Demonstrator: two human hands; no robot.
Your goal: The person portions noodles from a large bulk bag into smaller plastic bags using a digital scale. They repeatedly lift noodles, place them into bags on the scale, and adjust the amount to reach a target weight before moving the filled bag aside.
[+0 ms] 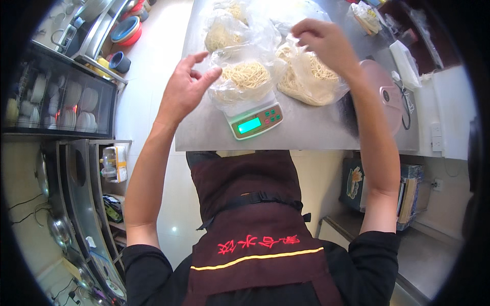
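A digital kitchen scale [257, 121] with a lit green display stands near the front of the steel table. On its platform sits an opened clear plastic bag [229, 95] holding pale noodles [248, 75]. My left hand [185, 86] is at that bag's left side, fingers apart and nothing in them; whether the thumb touches the plastic is unclear. To the right, a larger plastic bag [306, 86] of noodles lies with its mouth loose. Above it is my right hand [323, 44], fingers curled and slightly blurred; its fingertips are partly hidden, so any hold is uncertain.
More bagged noodles [222, 38] lie behind the scale on the steel table [206, 134]. A round pinkish appliance [383, 91] with a cable stands at the right, partly behind my forearm. Left across the floor are a glass-front dish cabinet [57, 95] and stacked basins [126, 30].
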